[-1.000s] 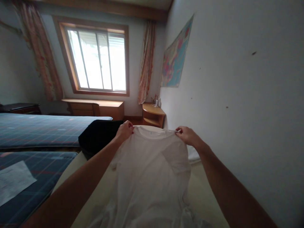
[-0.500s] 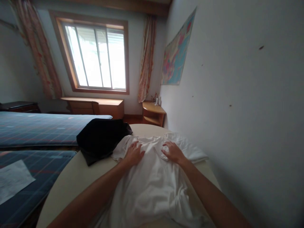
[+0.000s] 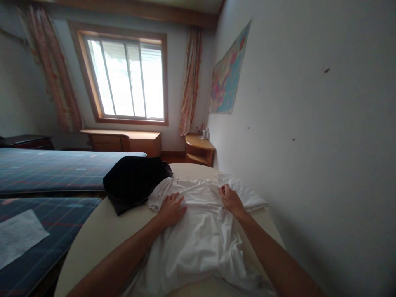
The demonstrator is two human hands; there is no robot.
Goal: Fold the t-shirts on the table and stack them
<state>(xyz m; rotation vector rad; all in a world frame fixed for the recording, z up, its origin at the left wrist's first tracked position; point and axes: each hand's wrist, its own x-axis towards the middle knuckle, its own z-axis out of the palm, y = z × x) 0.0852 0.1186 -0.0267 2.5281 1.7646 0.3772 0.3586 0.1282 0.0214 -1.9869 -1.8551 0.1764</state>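
A white T-shirt point(image 3: 198, 231) lies spread over the pale round table point(image 3: 89, 243), its neckline at the far side and its lower part wrinkled toward me. My left hand point(image 3: 171, 209) rests flat on the left chest of the shirt, fingers spread. On the right, my right hand point(image 3: 230, 199) has its fingers drawn together in a pinch on the cloth near the right shoulder. Beside the left sleeve, a black folded cloth point(image 3: 133, 181) lies on the table.
A white wall point(image 3: 309, 198) runs close along the table's right side. To the left are two plaid mattresses point(image 3: 62, 171), the nearer bearing a sheet of paper point(image 3: 21, 235). A wooden corner shelf point(image 3: 199, 142) and a low desk point(image 3: 144, 142) stand beneath the window.
My left hand has slid slightly toward me over the shirt. My right hand has moved a little right, its fingers closing into a pinch. The chest fabric lies flatter.
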